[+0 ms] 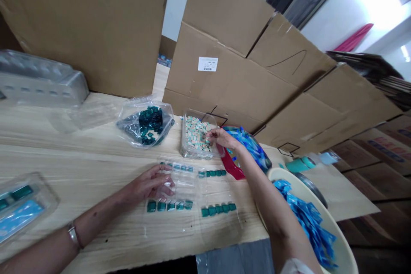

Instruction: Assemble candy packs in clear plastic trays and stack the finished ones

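Flattened cardboard cartons (231,72) rise as a wall from 10 to 3 o'clock behind a pale wood-grain table (96,239), and stacked boxes (362,167) sit low at 3 o'clock. A grey plastic clamshell tray (41,79) stands at 10 o'clock. A clear plastic bag (130,122) of dark teal pieces lies at 9 o'clock, and a clear tray (32,197), cut off by the frame, sits at 8 o'clock.

Two clear blister sheets (180,184) lie at 6 to 7 o'clock, their teal pieces in rows. The left hand (149,184) hovers over or rests on the nearer sheet, fingers spread and gripping nothing, and hides part of it.

The right hand (221,138) is at a clear box (194,137) of pale and teal pieces, near the middle of the view. Its thumb and forefinger (208,136) pinch together; any piece between them is too small to make out. A blue bag (247,147) and a red strip (231,165) lie just beside it. The right forearm crosses in front of a cream basin (289,184) of blue packets at 4 o'clock, which the frame cuts off.
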### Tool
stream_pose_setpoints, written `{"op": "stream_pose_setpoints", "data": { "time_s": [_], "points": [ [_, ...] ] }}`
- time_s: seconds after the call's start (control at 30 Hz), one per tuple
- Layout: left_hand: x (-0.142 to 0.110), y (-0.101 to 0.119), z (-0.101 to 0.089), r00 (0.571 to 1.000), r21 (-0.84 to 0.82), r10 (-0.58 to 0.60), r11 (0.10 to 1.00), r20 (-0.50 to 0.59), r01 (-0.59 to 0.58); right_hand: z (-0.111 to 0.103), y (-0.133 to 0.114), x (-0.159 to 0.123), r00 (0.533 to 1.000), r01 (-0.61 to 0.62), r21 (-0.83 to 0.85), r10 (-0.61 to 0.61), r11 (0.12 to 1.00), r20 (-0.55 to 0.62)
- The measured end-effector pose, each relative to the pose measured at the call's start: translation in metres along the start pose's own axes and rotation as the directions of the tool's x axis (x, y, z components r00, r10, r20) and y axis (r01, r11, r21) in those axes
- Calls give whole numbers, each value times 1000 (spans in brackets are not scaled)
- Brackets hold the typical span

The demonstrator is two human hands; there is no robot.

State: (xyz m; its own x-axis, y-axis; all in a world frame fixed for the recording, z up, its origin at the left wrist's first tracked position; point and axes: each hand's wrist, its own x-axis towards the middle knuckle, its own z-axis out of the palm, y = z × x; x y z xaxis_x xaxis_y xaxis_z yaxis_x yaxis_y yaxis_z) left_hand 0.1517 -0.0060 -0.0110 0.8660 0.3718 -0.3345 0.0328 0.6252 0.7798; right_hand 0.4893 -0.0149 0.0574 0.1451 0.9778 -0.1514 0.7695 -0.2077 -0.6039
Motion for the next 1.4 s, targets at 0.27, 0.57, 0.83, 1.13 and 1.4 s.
{"op": "stream_pose_setpoints", "data": {
  "time_s": [0.27,0.57,0.83,1.13,1.4],
  "points": [
    [4,-4,-6,1000,10,12,1000,24,-13,27,3,14,988,-143,42,146,989,-59],
    [4,-5,-5,1000,5,-6,1000,6,6,31,1,16,975,-189,49,194,981,-111],
    [2,-3,-3,1000,15,-5,1000,1,5,32,-1,17,967,-207,14,207,978,-147],
    [2,-5,-4,1000,27,0,1000,3,0,37,-3,18,971,-103,-178,60,979,-232],
    [2,-7,-5,1000,28,15,999,27,-16,38,1,20,949,-61,-144,13,988,-314]
  ]
}}
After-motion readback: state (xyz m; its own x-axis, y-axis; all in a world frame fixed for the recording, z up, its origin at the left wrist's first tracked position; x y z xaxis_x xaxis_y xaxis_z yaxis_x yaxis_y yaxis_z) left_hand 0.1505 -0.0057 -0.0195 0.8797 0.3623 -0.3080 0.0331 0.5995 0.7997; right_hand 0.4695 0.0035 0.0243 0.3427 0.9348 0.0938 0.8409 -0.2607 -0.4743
